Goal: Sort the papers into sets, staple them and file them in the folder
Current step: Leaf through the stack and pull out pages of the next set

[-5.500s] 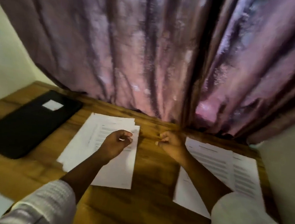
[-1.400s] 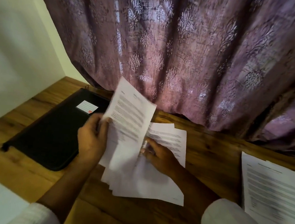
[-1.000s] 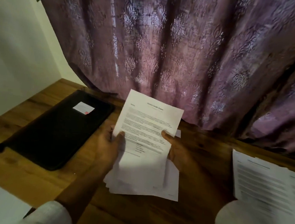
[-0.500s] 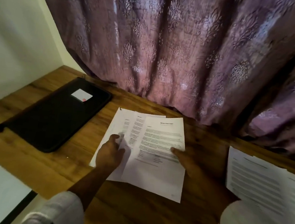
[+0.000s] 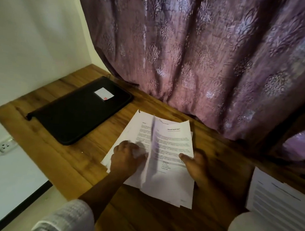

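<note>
Both hands are working on the papers (image 5: 170, 180), which are lying in the middle of the surface (image 5: 71, 163). The left hand (image 5: 126, 158) is reaching in from the lower left, knuckles up, fingers curling on a sheet whose raised edge is showing blurred. The right hand (image 5: 196, 167) is gripping the top sheet's right edge, thumb lying across the print. The papers are fanning out, white and printed, corners not lining up. The black folder (image 5: 79, 113) is lying closed to their left, and another pile (image 5: 278, 198) is sitting far right.
</note>
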